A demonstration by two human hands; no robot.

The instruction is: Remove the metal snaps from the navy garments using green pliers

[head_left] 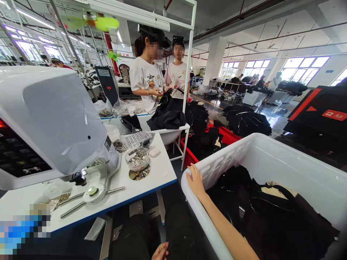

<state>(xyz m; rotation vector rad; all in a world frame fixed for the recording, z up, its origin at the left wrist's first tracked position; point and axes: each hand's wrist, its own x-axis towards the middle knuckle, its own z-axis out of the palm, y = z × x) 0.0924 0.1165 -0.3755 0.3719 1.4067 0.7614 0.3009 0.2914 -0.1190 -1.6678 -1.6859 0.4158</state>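
My right hand (195,182) rests on the near left corner of a large white plastic bin (287,155), its fingers hooked over the rim. Inside the bin lies a heap of black garments (257,213), some with cream lining. Low in my lap, at the bottom edge of the view, is my left hand (160,251). Its fingers are curled together and partly cut off, and whatever they may hold is hidden. Left of my knees stands a white table (162,169) carrying a white press machine (59,112) and a clear round dish of small metal fasteners (137,159).
Two springs (73,209) jut from the machine's base. Across the table, two people stand by a rack piled with black cloth (168,113), one person's hand (155,92) raised. A red bin (189,153) of garments sits behind the white bin. A green fan (107,24) hangs overhead.
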